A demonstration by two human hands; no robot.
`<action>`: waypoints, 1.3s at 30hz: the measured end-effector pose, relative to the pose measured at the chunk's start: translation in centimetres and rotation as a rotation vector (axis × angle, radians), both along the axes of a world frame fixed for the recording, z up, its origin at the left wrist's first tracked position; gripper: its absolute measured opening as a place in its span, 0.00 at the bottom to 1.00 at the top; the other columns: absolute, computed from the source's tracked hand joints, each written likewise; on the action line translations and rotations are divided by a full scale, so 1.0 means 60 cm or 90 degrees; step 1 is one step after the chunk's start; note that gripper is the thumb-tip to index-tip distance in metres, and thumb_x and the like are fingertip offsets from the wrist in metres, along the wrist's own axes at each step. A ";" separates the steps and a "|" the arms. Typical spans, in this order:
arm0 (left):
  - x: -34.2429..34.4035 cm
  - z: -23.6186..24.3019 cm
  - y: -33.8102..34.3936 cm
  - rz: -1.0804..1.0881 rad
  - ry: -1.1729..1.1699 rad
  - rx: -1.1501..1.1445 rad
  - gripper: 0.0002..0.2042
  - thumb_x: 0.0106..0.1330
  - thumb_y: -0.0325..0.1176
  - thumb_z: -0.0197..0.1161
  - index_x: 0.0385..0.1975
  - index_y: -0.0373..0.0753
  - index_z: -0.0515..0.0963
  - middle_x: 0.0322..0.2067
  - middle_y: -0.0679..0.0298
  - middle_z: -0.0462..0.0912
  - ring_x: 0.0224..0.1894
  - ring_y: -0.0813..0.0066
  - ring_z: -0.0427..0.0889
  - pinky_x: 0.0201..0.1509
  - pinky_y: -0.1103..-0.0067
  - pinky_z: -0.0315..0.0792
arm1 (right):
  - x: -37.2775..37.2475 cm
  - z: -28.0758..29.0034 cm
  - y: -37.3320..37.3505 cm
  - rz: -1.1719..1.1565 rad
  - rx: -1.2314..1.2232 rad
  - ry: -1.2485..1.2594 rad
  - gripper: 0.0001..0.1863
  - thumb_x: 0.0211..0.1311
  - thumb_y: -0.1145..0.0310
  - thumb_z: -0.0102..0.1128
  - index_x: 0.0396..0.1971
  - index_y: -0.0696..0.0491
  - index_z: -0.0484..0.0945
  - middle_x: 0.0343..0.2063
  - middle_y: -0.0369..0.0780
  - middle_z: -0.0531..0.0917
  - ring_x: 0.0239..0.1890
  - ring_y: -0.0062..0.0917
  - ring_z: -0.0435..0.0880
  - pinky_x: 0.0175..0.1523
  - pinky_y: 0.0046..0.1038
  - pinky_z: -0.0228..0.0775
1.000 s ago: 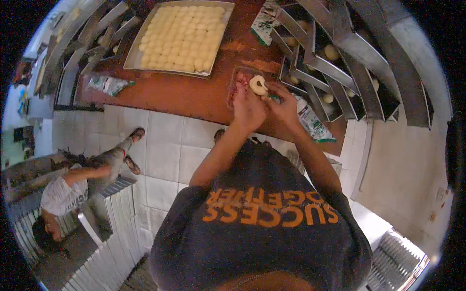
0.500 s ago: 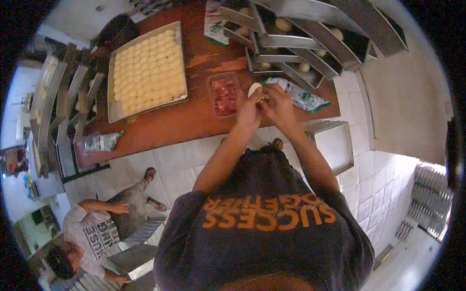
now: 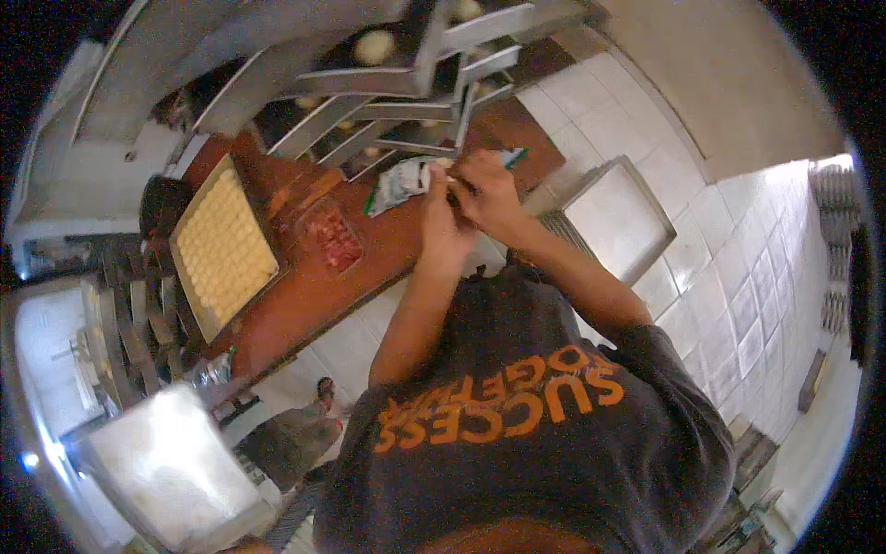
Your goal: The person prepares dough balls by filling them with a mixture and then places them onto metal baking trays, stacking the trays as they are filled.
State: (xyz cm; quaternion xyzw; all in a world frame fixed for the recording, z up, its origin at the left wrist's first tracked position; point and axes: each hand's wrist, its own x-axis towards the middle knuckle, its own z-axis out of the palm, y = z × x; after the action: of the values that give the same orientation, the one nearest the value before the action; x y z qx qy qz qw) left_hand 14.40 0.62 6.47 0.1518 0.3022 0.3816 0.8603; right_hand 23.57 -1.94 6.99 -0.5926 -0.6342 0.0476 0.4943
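My left hand (image 3: 446, 217) and my right hand (image 3: 489, 192) are together above the edge of the red-brown table. Their fingers are bent and pressed around a small pale piece of dough (image 3: 444, 163), mostly covered by the fingers. Just behind the hands lies a white and green plastic bag (image 3: 403, 183). To the left of them a clear tub (image 3: 328, 237) holds red chunks of filling. Farther left, a metal tray (image 3: 273, 242) is filled with rows of pale yellow dough balls.
Stacked, crossed metal trays with dough balls (image 3: 374, 47) rise behind the hands. A stack of sheet pans (image 3: 620, 226) stands on the tiled floor at right. At lower left a co-worker is partly hidden behind a large bright tray (image 3: 175, 466).
My view has turned to the right, so table, tub and dough tray appear farther left. Both hands stay together on the dough. The co-worker's tray is now raised and faces up.
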 end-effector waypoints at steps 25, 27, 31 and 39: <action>0.411 0.016 -0.123 -0.364 0.001 0.122 0.26 0.58 0.50 0.52 0.49 0.36 0.63 0.47 0.62 0.68 0.50 0.70 0.68 0.52 0.74 0.65 | 0.394 0.001 -0.203 -0.307 0.190 -0.104 0.15 0.29 0.70 0.58 0.24 0.56 0.72 0.29 0.45 0.72 0.37 0.40 0.67 0.46 0.38 0.58; 0.409 0.030 -0.117 -0.378 -0.024 0.122 0.24 0.58 0.46 0.55 0.48 0.35 0.64 0.46 0.62 0.69 0.49 0.71 0.69 0.50 0.75 0.66 | 0.388 0.021 -0.203 -0.342 0.225 -0.105 0.14 0.29 0.71 0.58 0.24 0.56 0.71 0.29 0.45 0.72 0.37 0.41 0.67 0.45 0.38 0.58; 0.404 0.038 -0.108 -0.312 0.069 0.286 0.21 0.56 0.39 0.60 0.46 0.35 0.67 0.43 0.63 0.72 0.45 0.73 0.72 0.46 0.76 0.69 | 0.370 0.056 -0.199 -0.325 0.141 0.078 0.15 0.30 0.76 0.58 0.26 0.55 0.70 0.30 0.44 0.71 0.41 0.40 0.67 0.45 0.37 0.61; 0.405 0.054 -0.091 -0.272 -0.013 0.194 0.11 0.57 0.30 0.57 0.39 0.36 0.71 0.35 0.64 0.76 0.37 0.74 0.76 0.41 0.78 0.71 | 0.388 0.070 -0.174 -0.342 0.189 -0.044 0.11 0.36 0.83 0.58 0.24 0.56 0.73 0.26 0.40 0.76 0.34 0.34 0.74 0.37 0.29 0.67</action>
State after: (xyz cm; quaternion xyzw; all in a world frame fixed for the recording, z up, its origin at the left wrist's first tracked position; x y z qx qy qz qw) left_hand 38.71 -4.87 9.69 0.3364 0.1938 0.2342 0.8913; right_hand 46.83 -12.41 11.20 -0.6616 -0.4714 -0.1984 0.5484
